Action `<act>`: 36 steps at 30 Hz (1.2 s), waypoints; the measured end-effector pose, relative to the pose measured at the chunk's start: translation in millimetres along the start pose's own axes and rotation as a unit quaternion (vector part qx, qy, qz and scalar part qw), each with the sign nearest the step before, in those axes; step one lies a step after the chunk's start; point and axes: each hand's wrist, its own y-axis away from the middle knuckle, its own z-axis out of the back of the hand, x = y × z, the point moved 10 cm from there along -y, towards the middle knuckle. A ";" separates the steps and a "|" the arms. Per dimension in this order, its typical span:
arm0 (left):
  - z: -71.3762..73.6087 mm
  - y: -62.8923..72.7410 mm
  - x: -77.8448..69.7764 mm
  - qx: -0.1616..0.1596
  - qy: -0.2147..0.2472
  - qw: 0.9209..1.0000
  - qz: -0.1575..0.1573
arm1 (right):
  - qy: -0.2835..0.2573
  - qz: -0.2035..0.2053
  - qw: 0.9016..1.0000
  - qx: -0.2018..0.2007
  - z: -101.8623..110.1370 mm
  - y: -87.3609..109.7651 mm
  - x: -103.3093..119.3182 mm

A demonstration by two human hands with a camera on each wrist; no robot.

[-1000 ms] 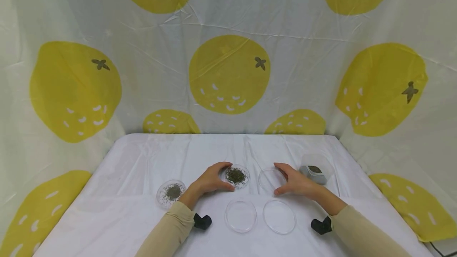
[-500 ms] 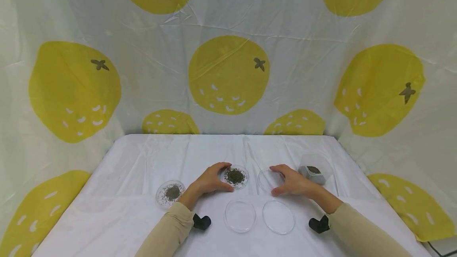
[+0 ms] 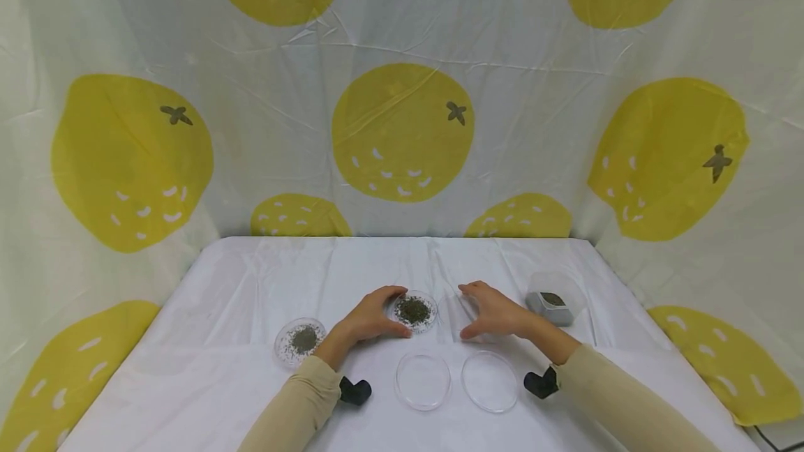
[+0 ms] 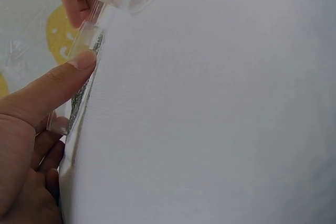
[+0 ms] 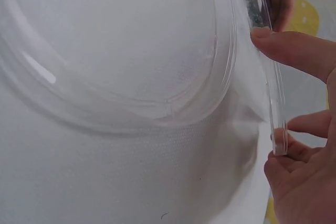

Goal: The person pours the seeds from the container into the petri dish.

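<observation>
My left hand [image 3: 375, 316] grips a round clear petri dish [image 3: 430, 320] at its left side, thumb at the near edge and fingers at the far edge. Dark green dried flakes [image 3: 413, 310] lie heaped in it. Just to its right, my right hand [image 3: 499, 314] holds an empty clear petri dish piece [image 5: 277, 114] between thumb and fingers. In the head view this piece looks tilted, and it is hard to make out against the white cloth. The left wrist view shows the left thumb [image 4: 79, 66] on the rim of the filled dish.
Another dish with flakes [image 3: 284, 352] stands left of the left forearm. Two clear round dish pieces [image 3: 449, 383] lie nearer the front. A square clear container [image 3: 562, 314] with dark flakes stands behind the right forearm. Lemon-patterned curtains [image 3: 402, 40] surround the white-clothed table.
My right hand has moved left toward the filled dish, carrying the empty dish piece, which now looks tilted. The left hand and its dish have stayed in place.
</observation>
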 end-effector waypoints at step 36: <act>0.8 1.8 -3.9 0.000 -0.004 1.000 -0.006 | -0.365 -0.002 0.931 0.022 -16.0 -15.5 -6.4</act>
